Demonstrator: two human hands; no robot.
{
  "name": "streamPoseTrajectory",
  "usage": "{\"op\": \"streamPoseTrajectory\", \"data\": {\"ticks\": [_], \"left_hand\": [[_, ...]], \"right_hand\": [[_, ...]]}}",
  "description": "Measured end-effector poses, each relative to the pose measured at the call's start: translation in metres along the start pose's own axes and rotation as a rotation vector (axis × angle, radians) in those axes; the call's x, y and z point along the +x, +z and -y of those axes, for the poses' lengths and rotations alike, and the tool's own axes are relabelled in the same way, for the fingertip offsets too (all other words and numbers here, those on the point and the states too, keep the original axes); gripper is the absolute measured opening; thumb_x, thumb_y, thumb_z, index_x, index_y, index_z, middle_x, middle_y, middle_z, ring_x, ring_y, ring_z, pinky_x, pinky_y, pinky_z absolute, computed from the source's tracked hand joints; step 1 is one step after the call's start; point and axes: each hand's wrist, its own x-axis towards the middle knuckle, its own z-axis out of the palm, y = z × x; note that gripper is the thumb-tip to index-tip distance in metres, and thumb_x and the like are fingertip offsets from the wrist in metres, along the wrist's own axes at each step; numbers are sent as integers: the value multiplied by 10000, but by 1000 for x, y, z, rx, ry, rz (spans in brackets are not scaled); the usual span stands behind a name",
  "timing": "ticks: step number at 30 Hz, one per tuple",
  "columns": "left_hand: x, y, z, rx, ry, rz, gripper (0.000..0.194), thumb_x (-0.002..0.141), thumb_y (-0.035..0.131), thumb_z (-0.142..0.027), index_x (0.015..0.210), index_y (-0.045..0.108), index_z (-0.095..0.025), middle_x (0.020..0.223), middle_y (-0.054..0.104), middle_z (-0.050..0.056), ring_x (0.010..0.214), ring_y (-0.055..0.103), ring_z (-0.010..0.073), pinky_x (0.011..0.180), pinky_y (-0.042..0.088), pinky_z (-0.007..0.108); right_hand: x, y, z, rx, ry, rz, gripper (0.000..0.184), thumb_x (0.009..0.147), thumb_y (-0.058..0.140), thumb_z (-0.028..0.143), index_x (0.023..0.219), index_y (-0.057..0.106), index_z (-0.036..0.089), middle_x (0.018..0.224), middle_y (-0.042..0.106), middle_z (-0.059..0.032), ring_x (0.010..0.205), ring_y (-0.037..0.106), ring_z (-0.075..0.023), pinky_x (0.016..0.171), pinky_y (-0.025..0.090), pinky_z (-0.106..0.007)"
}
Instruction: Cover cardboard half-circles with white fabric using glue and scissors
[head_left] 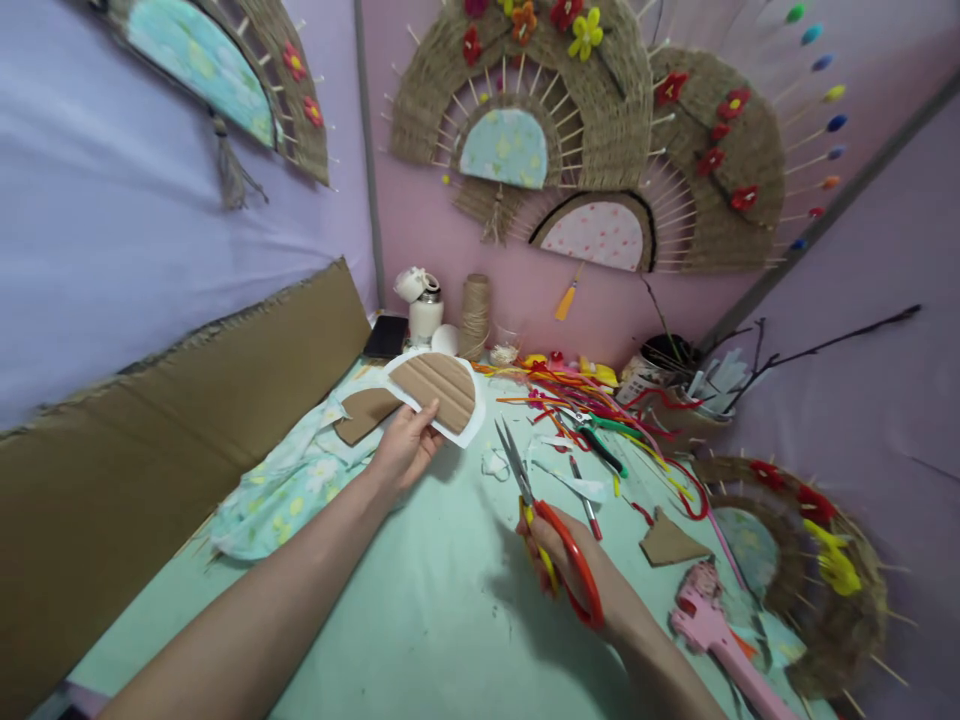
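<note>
My left hand (411, 445) pinches the lower edge of a half-round piece of corrugated cardboard (442, 385) with a white border around it. Behind that hand, a darker cardboard piece (364, 412) lies on a floral cloth (292, 490). Over the table, my right hand (555, 550) grips a pair of scissors (574, 570) with red and yellow handles. The scissor blades are slightly parted and point up and away from me, to the right of the cardboard and apart from it. Thin white scraps (577, 482) lie just beyond the blades.
Pipe cleaners (585, 400), green-handled pliers (607, 425) and a pen (585, 497) lie at the back right. A pink glue gun (720, 640) and a twine fan (825, 600) are at right. Twine (475, 310) and a bottle (426, 315) stand behind. A cardboard panel (187, 430) borders the left.
</note>
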Motion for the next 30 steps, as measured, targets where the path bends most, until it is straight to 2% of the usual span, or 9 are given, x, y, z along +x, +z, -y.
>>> {"op": "streamPoseTrajectory", "data": {"ticks": [6,14,24,30], "left_hand": [[-5,5,-7,-19,88,-20,257,827,634,-167,1075,575,-208,1052,706,40,993,664,171,914,526,358],[-9,10,2,5,140,-40,263,770,704,-202,1004,585,-186,1056,704,44,1036,644,178,946,496,352],[-15,16,5,6,84,-75,228,757,712,-185,944,583,-178,1007,718,47,1028,650,192,953,490,365],[-13,14,6,-12,56,-99,176,799,665,-155,946,572,-184,980,724,28,966,670,165,952,495,352]], "right_hand": [[-3,13,-1,-53,58,56,421,881,427,610,783,445,201,530,453,59,412,430,-91,395,330,-210],[-1,19,-4,-37,95,52,418,864,449,618,782,438,207,535,448,66,408,436,-89,383,347,-199],[-4,23,0,-14,139,35,414,844,483,612,743,437,212,472,429,81,368,419,-84,373,330,-190],[-3,23,-1,-14,151,18,420,830,491,621,737,442,214,486,425,81,365,423,-85,352,331,-189]]}}
